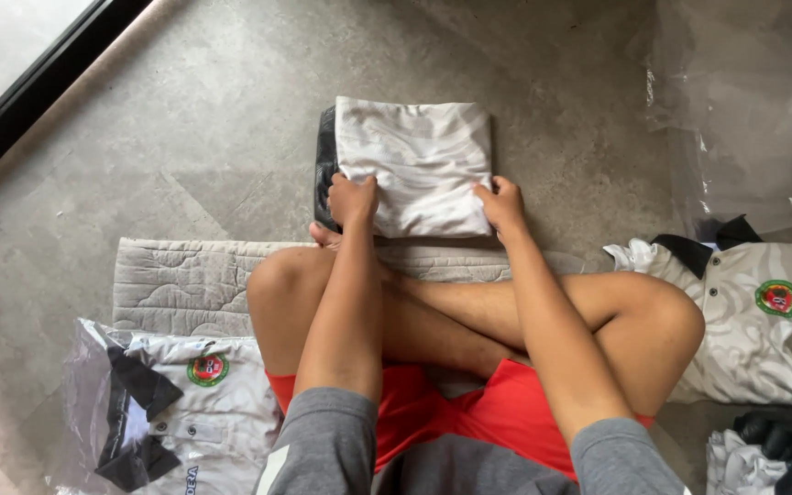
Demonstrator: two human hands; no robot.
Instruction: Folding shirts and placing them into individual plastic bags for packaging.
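A folded white shirt with a faint grey wavy pattern lies on the grey floor in front of my crossed legs. My left hand grips its near left corner with closed fingers. My right hand pinches its near right edge. A dark garment peeks out from under the folded shirt's left side.
A quilted grey mat lies under my legs. A bagged white polo with black collar and round badge sits at lower left. Another white polo lies at right beside clear plastic bags. More clothes pile at lower right.
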